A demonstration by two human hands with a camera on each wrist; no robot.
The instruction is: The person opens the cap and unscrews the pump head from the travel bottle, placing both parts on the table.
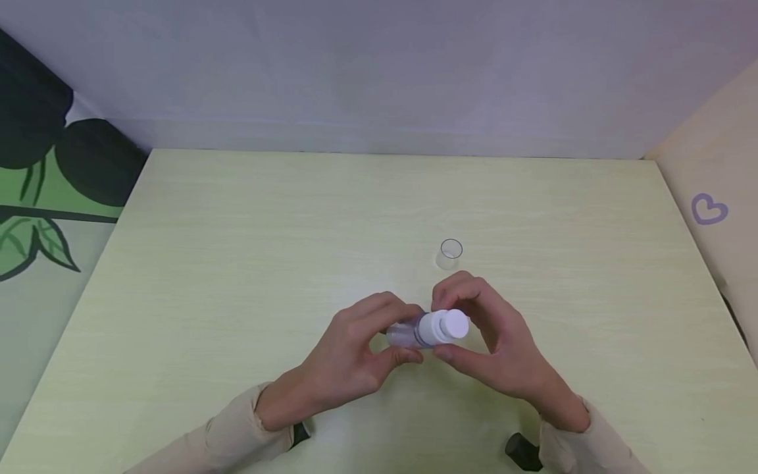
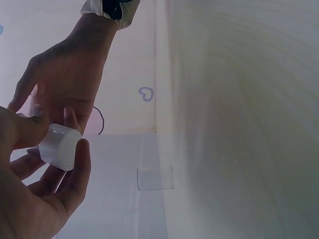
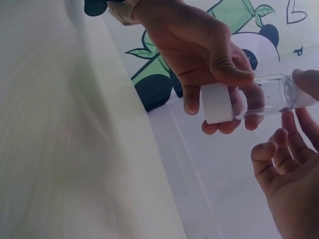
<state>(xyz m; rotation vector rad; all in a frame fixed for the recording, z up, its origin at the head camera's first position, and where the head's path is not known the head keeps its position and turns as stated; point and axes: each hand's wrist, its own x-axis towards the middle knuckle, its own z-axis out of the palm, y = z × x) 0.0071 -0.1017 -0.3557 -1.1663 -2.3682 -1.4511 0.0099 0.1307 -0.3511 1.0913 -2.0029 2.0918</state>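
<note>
My left hand (image 1: 361, 342) grips a small see-through bottle (image 1: 405, 334) round its body, above the table, thumb on the near side and fingers over the far side. The bottle lies tilted sideways, its white top (image 1: 441, 326) pointing right. My right hand (image 1: 500, 342) pinches that white top between thumb and fingertips. A wide white base (image 3: 217, 103) closes the bottle's other end, showing past the left hand's fingers in the right wrist view. Beyond the right hand, a small clear cylinder like a cap (image 1: 449, 255) stands on the table.
The pale wooden table (image 1: 266, 217) meets a whitish wall (image 1: 367, 79) at the back. On the left is a panel painted with green and black shapes (image 1: 95, 161); the right panel bears a purple heart (image 1: 708, 209). A dark wrist device (image 1: 524, 451) sits by the right sleeve.
</note>
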